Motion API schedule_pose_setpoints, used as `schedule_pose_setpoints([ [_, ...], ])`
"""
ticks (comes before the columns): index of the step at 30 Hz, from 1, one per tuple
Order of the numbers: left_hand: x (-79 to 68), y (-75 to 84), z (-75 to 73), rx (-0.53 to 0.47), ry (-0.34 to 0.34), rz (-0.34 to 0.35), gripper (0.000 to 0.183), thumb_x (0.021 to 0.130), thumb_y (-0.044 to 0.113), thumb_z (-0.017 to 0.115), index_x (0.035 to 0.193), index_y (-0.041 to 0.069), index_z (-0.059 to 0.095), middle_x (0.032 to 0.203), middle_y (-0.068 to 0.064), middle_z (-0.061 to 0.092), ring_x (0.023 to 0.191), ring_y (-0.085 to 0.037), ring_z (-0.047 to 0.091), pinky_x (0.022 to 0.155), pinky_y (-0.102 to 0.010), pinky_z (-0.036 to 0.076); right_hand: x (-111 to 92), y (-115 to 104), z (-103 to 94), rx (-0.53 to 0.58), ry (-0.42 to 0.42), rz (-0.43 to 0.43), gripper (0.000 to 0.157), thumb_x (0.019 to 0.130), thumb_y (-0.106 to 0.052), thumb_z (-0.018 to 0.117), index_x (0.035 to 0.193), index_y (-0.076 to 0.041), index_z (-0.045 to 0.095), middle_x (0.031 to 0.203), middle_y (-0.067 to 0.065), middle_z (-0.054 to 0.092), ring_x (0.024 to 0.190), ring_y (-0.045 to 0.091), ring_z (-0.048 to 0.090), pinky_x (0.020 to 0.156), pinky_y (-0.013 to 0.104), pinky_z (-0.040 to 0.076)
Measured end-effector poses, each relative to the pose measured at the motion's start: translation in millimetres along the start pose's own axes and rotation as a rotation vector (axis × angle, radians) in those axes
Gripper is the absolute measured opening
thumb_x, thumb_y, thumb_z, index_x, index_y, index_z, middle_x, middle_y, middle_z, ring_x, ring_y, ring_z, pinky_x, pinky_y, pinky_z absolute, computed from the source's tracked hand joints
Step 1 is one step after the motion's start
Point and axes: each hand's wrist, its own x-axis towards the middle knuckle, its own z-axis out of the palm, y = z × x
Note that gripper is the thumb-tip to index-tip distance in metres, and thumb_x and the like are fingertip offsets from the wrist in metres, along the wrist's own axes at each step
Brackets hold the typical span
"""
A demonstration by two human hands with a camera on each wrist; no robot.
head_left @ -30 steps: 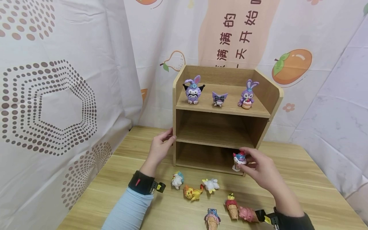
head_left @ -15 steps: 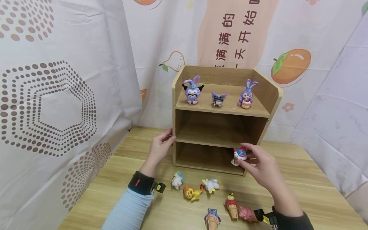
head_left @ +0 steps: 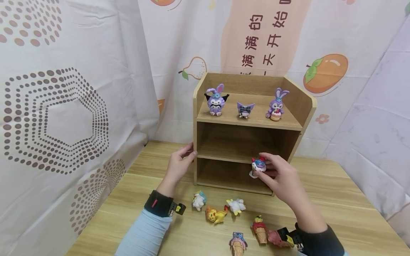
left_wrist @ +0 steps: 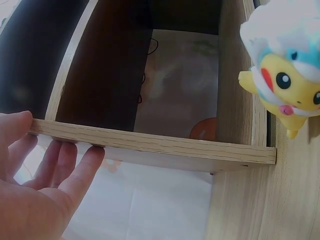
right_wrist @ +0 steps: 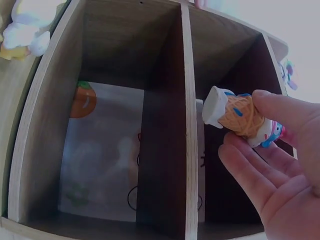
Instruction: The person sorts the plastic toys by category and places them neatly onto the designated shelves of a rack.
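My right hand pinches an ice-cream-cone figurine between thumb and fingers, in front of the wooden shelf. It has a blue and red top; the right wrist view shows its tan waffle cone and white base, tilted before the middle compartment. My left hand grips the shelf's left side panel, thumb on one face and fingers on the other. Three purple figurines stand on the top level: a big-eared one, a small one and a rabbit with a cake.
On the table before the shelf lie a white-and-blue figurine, a yellow lion, a white duck-like figurine, a red-topped cone, a pink figurine and a blue-topped cone. A printed curtain hangs behind.
My right hand has lifted the cone figurine from the lower compartment's right front and carried it up and left, to the height of the middle board. My left hand stays on the shelf's side.
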Motion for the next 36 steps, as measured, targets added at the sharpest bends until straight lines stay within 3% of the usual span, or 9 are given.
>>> schedule_pose_setpoints([
  [3, 0.0, 0.3, -0.1, 0.002, 0.001, -0.002, 0.044, 0.098, 0.010, 0.069, 0.141, 0.007, 0.061, 0.130, -0.014, 0.065, 0.114, -0.029, 0.064, 0.088, -0.037, 0.060, 6.7, -2.5, 3.0, -0.006, -0.011, -0.001, 0.060, 0.077, 0.003, 0.087, 0.131, -0.005, 0.062, 0.110, 0.007, 0.066, 0.090, 0.019, 0.069, 0.075, 0.009, 0.054],
  [10, 0.6, 0.4, 0.1, 0.007, 0.002, 0.010, 0.043, 0.098, 0.008, 0.069, 0.140, 0.005, 0.061, 0.130, -0.015, 0.065, 0.114, -0.029, 0.064, 0.086, -0.034, 0.060, 27.5, -8.7, 9.6, -0.014, -0.036, -0.021, 0.059, 0.080, -0.001, 0.086, 0.133, -0.006, 0.061, 0.113, 0.008, 0.065, 0.090, 0.018, 0.069, 0.070, 0.030, 0.063],
  [21, 0.3, 0.6, 0.7, 0.023, 0.008, 0.019, 0.044, 0.097, 0.008, 0.070, 0.140, 0.008, 0.062, 0.129, -0.013, 0.065, 0.113, -0.028, 0.065, 0.086, -0.032, 0.060, 59.0, -11.0, 26.5, 0.014, -0.062, -0.031, 0.056, 0.083, -0.006, 0.085, 0.133, -0.006, 0.061, 0.111, 0.009, 0.064, 0.089, 0.020, 0.068, 0.074, 0.038, 0.063],
  [36, 0.4, -0.8, -1.2, 0.011, -0.004, 0.014, 0.043, 0.098, 0.010, 0.069, 0.140, 0.008, 0.061, 0.131, -0.013, 0.065, 0.113, -0.029, 0.064, 0.088, -0.033, 0.060, 85.2, -17.8, 53.9, 0.010, -0.156, 0.019, 0.056, 0.088, -0.011, 0.082, 0.137, -0.002, 0.056, 0.113, 0.015, 0.063, 0.092, 0.025, 0.069, 0.074, 0.039, 0.063],
])
